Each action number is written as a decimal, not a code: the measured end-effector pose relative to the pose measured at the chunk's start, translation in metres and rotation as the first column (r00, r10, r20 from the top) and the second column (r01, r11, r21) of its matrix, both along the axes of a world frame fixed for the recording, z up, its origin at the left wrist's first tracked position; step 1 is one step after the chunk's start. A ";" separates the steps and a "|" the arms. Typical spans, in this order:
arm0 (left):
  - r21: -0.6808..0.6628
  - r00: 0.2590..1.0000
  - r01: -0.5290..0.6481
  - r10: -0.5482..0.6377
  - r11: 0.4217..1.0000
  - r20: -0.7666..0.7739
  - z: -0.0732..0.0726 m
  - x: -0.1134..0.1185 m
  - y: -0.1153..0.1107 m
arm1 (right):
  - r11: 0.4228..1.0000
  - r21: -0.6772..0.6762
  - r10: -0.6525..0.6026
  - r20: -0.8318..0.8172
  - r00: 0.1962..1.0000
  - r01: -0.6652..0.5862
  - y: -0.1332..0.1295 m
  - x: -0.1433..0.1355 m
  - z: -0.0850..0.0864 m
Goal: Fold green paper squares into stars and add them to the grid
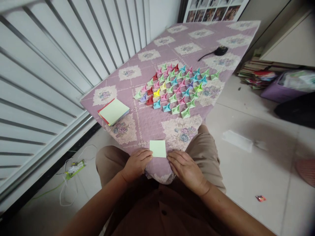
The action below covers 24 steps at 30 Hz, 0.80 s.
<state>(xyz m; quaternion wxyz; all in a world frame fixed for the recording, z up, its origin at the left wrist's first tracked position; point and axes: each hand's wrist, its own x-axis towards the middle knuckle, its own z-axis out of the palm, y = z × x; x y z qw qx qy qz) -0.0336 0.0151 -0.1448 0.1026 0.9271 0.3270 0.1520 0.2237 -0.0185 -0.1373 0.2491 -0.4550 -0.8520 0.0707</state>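
Observation:
A pale green square of paper [157, 148] lies flat near the front edge of the cloth-covered table, between my two hands. My left hand [138, 164] grips its lower left corner with fingertips closed together; the thumb is mostly hidden. Beside the paper's right edge, my right hand [186, 168] rests with its fingers stretched out, the tips just off the sheet. To the left is a stack of coloured paper squares [114, 110], pale green on top with red showing at the side. Several small folded paper pieces [172, 88] in many colours stand in rows beyond the paper.
A purple floral tablecloth [123, 87] covers the table, which narrows toward me. A black object with a thin handle [220, 50] lies far right. White railings [73, 55] run along the left. A power strip [75, 168] with cables is on the floor.

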 end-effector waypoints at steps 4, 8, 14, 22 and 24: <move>0.046 1.000 -0.005 0.004 0.999 0.009 0.002 0.002 0.000 | 0.992 0.019 -0.124 -0.094 0.988 0.126 -0.005 -0.014 0.011; 0.061 0.999 -0.011 0.013 0.998 -0.030 0.005 0.002 0.000 | 0.998 -0.008 -0.066 -0.065 0.996 0.066 -0.015 -0.049 0.014; 0.089 1.000 -0.020 0.022 0.996 -0.017 0.007 -0.002 -0.006 | 0.998 -0.043 -0.053 -0.020 0.998 0.053 -0.019 -0.060 0.000; 0.054 0.982 -0.171 0.166 0.984 0.092 -0.001 0.000 -0.016 | 0.997 0.013 -0.074 0.060 0.995 0.073 -0.020 -0.025 0.003; 0.044 0.975 -0.196 0.190 0.980 0.113 -0.002 0.001 -0.017 | 0.996 0.024 -0.082 0.062 0.995 0.080 -0.021 -0.022 0.003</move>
